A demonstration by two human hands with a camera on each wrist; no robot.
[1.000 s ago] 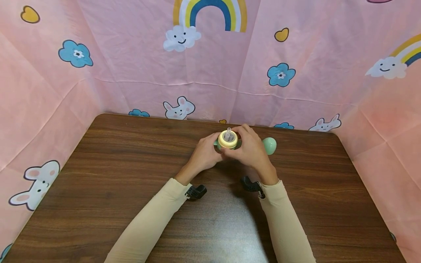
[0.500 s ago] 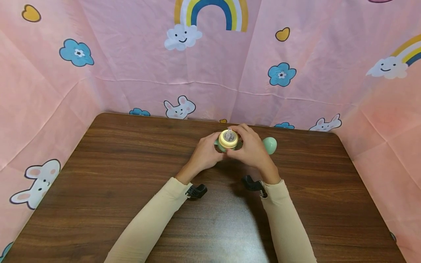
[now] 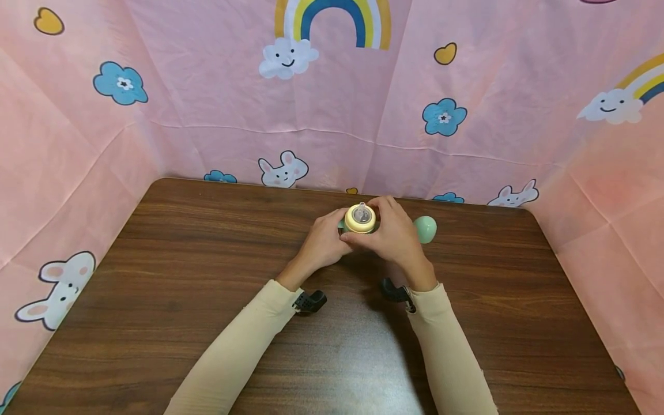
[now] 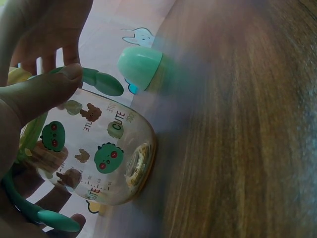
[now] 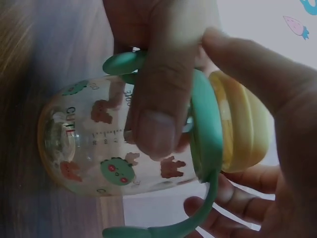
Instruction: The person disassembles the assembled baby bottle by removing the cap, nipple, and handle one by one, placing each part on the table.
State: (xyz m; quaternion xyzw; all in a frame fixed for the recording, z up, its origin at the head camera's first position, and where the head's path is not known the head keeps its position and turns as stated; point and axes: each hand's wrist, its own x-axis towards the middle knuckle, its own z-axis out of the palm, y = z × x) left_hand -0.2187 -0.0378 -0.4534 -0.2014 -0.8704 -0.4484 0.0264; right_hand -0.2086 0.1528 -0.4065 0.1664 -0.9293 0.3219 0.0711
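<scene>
A clear baby bottle [image 4: 106, 148] with printed cartoon figures, green side handles and a soft spout stands upright at the table's far side. My left hand [image 3: 324, 242] grips its body, and the left thumb [image 5: 158, 109] lies across the printed wall in the right wrist view. My right hand [image 3: 394, 233] curls round the yellow screw collar [image 5: 242, 124], its thumb at the near side and fingers at the far side. The green ring with the handles [image 5: 205, 129] sits just under the collar. To the right of my right hand rests a green domed cap [image 3: 425, 229].
The brown wooden table [image 3: 181, 276] extends toward me and to both sides. Close behind its far edge hangs a pink printed cloth [image 3: 207, 104], which also runs along the left and right sides. Both wrists carry black camera mounts [image 3: 310, 302].
My right hand and thumb swung slightly right with the collar, then came back left around its near side. The left hand keeps its hold, and the green cap stays put.
</scene>
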